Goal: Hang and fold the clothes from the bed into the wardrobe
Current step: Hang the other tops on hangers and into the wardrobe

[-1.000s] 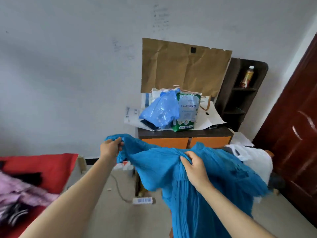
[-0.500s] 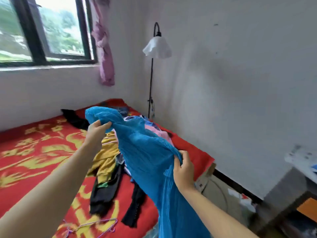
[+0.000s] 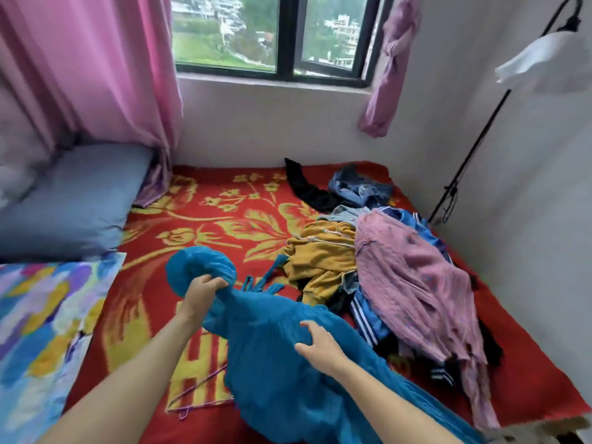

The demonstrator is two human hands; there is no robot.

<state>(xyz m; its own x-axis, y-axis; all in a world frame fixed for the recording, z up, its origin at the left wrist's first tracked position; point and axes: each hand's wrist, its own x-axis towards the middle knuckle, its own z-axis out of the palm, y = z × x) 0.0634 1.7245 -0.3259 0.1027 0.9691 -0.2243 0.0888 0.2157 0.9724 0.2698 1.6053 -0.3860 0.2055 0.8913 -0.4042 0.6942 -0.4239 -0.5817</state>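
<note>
The left hand (image 3: 201, 293) grips the bunched top of the blue dress (image 3: 272, 363), which lies on the bed (image 3: 224, 203) under the loosely spread right hand (image 3: 317, 344), so flattening it should ease threading the hanger (image 3: 198, 386) near the left forearm.

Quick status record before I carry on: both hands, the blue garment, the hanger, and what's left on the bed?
left hand: grips a bunched end of the blue garment
right hand: on the garment lower down, fingers curved; grip unclear
blue garment: held low over the bed, not yet hung
hanger: purple, lying on the bed, partly under the garment
clothes pile: pink, yellow, denim and striped pieces heaped at right, unfolded
wardrobe: not in view
</note>
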